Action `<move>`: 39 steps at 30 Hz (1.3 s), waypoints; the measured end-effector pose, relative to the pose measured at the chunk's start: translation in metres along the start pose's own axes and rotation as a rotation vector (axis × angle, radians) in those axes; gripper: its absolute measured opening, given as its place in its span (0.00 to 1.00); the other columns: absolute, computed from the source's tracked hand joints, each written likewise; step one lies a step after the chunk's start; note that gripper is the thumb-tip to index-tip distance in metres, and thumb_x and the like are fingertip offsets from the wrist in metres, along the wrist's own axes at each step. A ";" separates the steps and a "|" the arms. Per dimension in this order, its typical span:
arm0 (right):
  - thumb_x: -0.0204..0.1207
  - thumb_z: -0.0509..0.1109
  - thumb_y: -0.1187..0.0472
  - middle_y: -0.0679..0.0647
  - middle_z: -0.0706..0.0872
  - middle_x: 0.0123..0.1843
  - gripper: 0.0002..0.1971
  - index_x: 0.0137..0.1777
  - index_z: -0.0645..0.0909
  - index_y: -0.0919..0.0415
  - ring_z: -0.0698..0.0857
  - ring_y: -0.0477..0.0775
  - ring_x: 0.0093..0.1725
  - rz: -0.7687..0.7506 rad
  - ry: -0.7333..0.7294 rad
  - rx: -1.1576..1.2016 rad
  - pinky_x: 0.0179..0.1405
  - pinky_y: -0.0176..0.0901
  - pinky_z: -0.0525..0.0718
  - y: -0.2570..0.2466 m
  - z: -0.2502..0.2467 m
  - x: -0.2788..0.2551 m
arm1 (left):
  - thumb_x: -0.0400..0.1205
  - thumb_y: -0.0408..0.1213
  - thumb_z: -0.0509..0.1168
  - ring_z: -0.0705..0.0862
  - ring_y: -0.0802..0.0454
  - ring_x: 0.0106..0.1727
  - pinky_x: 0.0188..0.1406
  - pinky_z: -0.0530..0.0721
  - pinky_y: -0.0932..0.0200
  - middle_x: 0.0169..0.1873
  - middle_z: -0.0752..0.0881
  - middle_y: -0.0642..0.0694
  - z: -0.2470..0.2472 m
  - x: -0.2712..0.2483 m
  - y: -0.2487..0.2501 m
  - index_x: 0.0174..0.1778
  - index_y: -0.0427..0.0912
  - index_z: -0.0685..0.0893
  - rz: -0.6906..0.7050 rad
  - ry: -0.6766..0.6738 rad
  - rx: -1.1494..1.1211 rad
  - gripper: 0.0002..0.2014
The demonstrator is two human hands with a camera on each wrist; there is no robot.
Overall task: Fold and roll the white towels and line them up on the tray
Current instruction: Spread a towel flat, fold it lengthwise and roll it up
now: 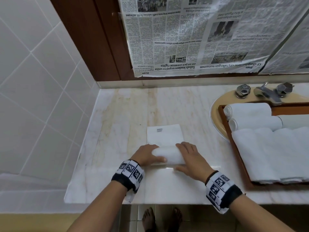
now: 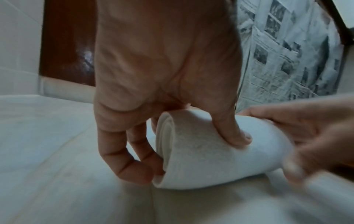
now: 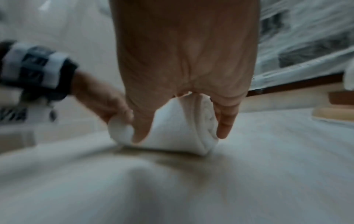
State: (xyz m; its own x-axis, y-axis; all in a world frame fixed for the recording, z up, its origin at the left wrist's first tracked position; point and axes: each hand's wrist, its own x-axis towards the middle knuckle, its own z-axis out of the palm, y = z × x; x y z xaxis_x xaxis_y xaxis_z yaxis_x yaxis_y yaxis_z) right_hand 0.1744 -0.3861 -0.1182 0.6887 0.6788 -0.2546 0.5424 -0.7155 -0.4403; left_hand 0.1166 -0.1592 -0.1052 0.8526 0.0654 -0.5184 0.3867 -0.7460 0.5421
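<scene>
A white towel (image 1: 164, 135) lies on the marble counter (image 1: 123, 114), its near half wound into a roll (image 1: 169, 156). My left hand (image 1: 149, 155) grips the roll's left end; in the left wrist view its thumb (image 2: 234, 133) presses on the roll (image 2: 203, 160) and the fingers curl at the open end. My right hand (image 1: 189, 157) grips the right end, fingers over the top and thumb on the near side. The wooden tray (image 1: 234, 148) at the right holds two rolled towels (image 1: 247, 111) (image 1: 255, 125) and a stack of flat white towels (image 1: 275, 153).
The tray rests over a beige sink basin (image 1: 217, 118) with a chrome faucet (image 1: 267, 93) behind it. Newspaper (image 1: 200, 39) covers the mirror above. A tiled wall (image 1: 41, 81) closes the left side. The counter's front edge (image 1: 150, 203) runs just below my wrists.
</scene>
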 end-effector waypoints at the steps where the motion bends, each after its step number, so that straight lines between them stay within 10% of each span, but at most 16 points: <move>1: 0.72 0.76 0.42 0.55 0.61 0.80 0.46 0.84 0.57 0.57 0.62 0.60 0.78 -0.036 0.001 -0.066 0.73 0.51 0.73 0.002 0.004 -0.002 | 0.74 0.63 0.74 0.81 0.49 0.63 0.63 0.78 0.52 0.62 0.85 0.49 0.000 0.001 0.000 0.68 0.53 0.82 -0.010 0.004 0.009 0.30; 9: 0.72 0.73 0.56 0.55 0.74 0.66 0.27 0.70 0.70 0.57 0.73 0.58 0.66 0.072 -0.195 -0.097 0.55 0.48 0.77 -0.007 -0.021 0.031 | 0.72 0.71 0.68 0.71 0.42 0.71 0.65 0.74 0.44 0.78 0.62 0.54 0.044 -0.023 0.006 0.82 0.62 0.57 -0.052 0.295 0.343 0.45; 14: 0.64 0.75 0.57 0.54 0.80 0.59 0.24 0.60 0.72 0.54 0.81 0.56 0.55 0.211 -0.423 0.059 0.42 0.43 0.79 -0.004 -0.029 0.034 | 0.70 0.69 0.71 0.72 0.45 0.68 0.64 0.76 0.46 0.73 0.69 0.52 0.041 -0.023 0.001 0.80 0.63 0.62 -0.044 0.165 0.253 0.44; 20: 0.68 0.69 0.47 0.53 0.65 0.76 0.40 0.79 0.62 0.57 0.68 0.60 0.73 -0.038 0.016 -0.237 0.60 0.51 0.77 -0.005 -0.007 -0.003 | 0.70 0.65 0.75 0.79 0.47 0.64 0.64 0.79 0.49 0.66 0.81 0.47 0.008 0.000 0.003 0.72 0.52 0.76 -0.009 -0.066 0.114 0.37; 30: 0.71 0.73 0.49 0.53 0.73 0.68 0.31 0.73 0.69 0.55 0.71 0.56 0.68 0.086 -0.249 -0.035 0.59 0.50 0.77 -0.002 -0.025 0.036 | 0.72 0.69 0.69 0.66 0.48 0.74 0.67 0.72 0.47 0.76 0.65 0.54 0.041 -0.027 -0.002 0.82 0.63 0.60 0.049 0.282 0.308 0.44; 35: 0.70 0.71 0.50 0.51 0.69 0.73 0.36 0.78 0.62 0.52 0.74 0.57 0.66 0.139 -0.165 0.070 0.57 0.51 0.79 -0.004 -0.013 0.014 | 0.62 0.72 0.69 0.75 0.49 0.69 0.68 0.76 0.49 0.68 0.77 0.50 0.016 -0.019 -0.008 0.78 0.62 0.72 0.042 0.044 0.067 0.46; 39: 0.65 0.69 0.46 0.55 0.68 0.76 0.42 0.80 0.59 0.53 0.75 0.64 0.67 0.010 0.040 -0.281 0.49 0.55 0.79 -0.010 0.013 -0.010 | 0.64 0.67 0.75 0.79 0.52 0.67 0.62 0.74 0.57 0.67 0.82 0.54 -0.009 0.002 -0.004 0.75 0.57 0.78 0.051 -0.146 0.017 0.42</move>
State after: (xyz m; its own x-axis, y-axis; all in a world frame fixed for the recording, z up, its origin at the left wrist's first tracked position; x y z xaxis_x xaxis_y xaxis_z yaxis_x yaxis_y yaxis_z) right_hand 0.1558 -0.3833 -0.1229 0.7103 0.6683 -0.2211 0.6436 -0.7438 -0.1805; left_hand 0.1199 -0.1498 -0.1026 0.8103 -0.0691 -0.5819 0.3372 -0.7571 0.5595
